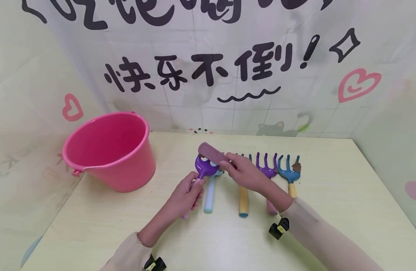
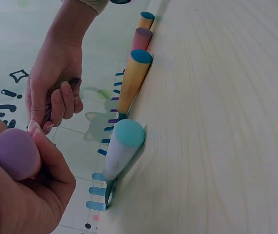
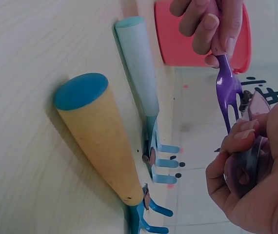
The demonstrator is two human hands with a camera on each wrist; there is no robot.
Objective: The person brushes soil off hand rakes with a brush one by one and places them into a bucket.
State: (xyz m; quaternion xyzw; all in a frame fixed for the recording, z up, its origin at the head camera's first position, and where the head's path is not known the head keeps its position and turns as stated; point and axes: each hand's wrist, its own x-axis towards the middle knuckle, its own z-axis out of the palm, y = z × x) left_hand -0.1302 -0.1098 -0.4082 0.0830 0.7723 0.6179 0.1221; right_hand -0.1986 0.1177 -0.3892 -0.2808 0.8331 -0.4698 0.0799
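Note:
My left hand (image 1: 185,194) grips the lilac handle of a small purple hand rake (image 1: 202,168), held up off the table with its prongs pointing away. In my right hand (image 1: 244,171) is a mauve oblong brush (image 1: 210,153) with a dotted back, laid across the rake's prongs. The right wrist view shows dark bristles or dirt (image 3: 247,99) where brush and prongs meet; I cannot tell which. Below the hands lies a light blue rake (image 1: 209,194). To its right are a yellow-handled blue rake (image 1: 243,201), partly hidden, and a purple rake (image 1: 267,171).
A pink bucket (image 1: 135,165) stands at the table's back left, its inside bottom hidden. Farthest right lies another blue rake (image 1: 289,174) with a brown bit (image 1: 296,167) on its prongs. A printed cloth (image 1: 194,113) hangs behind the pale wooden table (image 1: 343,195).

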